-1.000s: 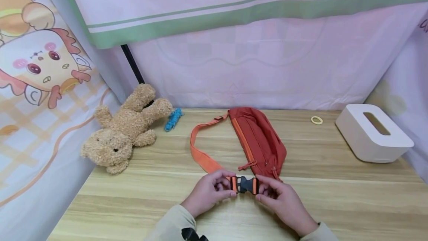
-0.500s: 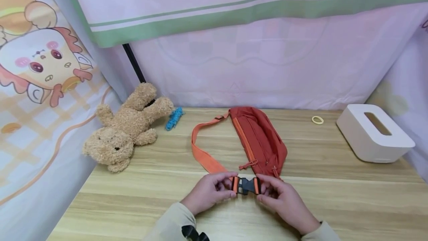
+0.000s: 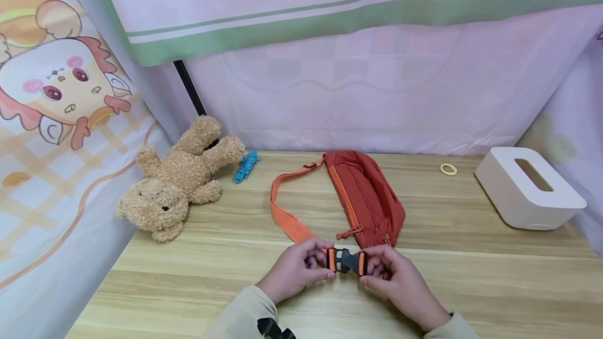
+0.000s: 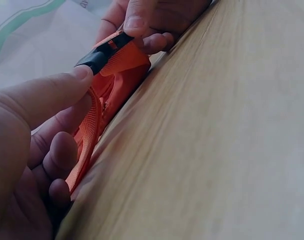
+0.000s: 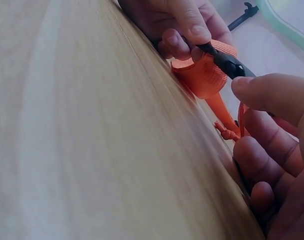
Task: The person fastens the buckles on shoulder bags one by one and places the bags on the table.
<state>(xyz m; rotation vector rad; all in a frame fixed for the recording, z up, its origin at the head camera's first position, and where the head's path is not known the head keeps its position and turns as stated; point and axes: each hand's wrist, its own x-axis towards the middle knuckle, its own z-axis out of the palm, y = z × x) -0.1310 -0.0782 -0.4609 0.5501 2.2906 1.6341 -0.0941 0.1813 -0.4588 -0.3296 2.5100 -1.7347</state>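
A red waist bag (image 3: 365,196) with an orange strap (image 3: 282,213) lies on the wooden table (image 3: 471,276). Its black buckle (image 3: 346,261) sits joined near the front edge, between my two hands. My left hand (image 3: 301,267) pinches the buckle's left end, thumb on top (image 4: 66,85). My right hand (image 3: 386,271) pinches the right end of the buckle (image 5: 229,62). In the wrist views the orange strap (image 4: 96,110) bunches under the buckle, just above the table. The strap (image 5: 204,75) folds there too.
A brown teddy bear (image 3: 176,182) lies at the back left, with a blue clip (image 3: 245,166) beside it. A white tissue box (image 3: 529,187) stands at the right, a yellow ring (image 3: 447,169) behind it. Curtains close in the back and sides.
Both hands stay on the buckle and have drawn very slightly closer together. The bag and strap lie as before.
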